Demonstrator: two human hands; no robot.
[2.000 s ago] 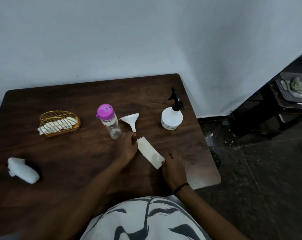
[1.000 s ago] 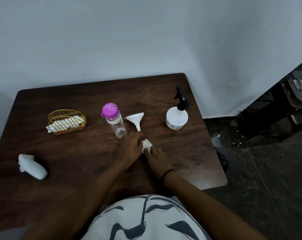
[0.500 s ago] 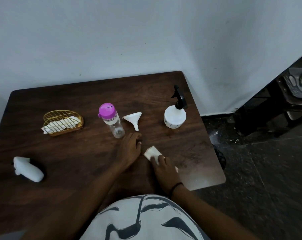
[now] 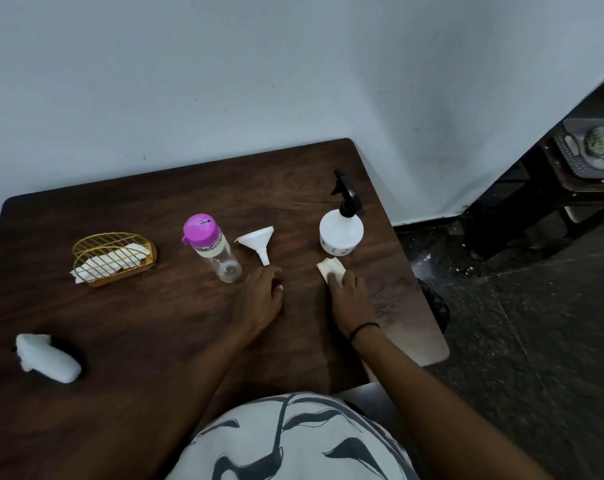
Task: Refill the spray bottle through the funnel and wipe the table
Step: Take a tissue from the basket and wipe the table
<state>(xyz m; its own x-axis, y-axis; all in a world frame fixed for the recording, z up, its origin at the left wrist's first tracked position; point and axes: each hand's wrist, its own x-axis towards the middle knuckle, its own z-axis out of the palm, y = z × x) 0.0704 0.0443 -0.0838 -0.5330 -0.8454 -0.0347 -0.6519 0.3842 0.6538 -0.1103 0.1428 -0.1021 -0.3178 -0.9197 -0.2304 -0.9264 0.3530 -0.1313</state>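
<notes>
A white spray bottle point(image 4: 341, 234) with a black trigger head stands near the right edge of the dark wooden table point(image 4: 162, 317). Left of it a white funnel point(image 4: 259, 242) lies on its side. A clear bottle point(image 4: 213, 247) with a pink cap stands further left. My right hand point(image 4: 349, 296) presses a folded cream cloth point(image 4: 330, 267) flat on the table just in front of the spray bottle. My left hand point(image 4: 259, 296) rests flat on the table below the funnel, holding nothing.
A gold wire holder point(image 4: 115, 256) with white napkins sits at the left. A white object point(image 4: 47, 357) lies near the table's left front. The wall runs along the far edge. Dark floor and a chair with a tray point(image 4: 591, 150) lie to the right.
My right hand folded the cloth toward the left hand, then slid it right and up the table to just below the spray bottle. The left hand stayed in place.
</notes>
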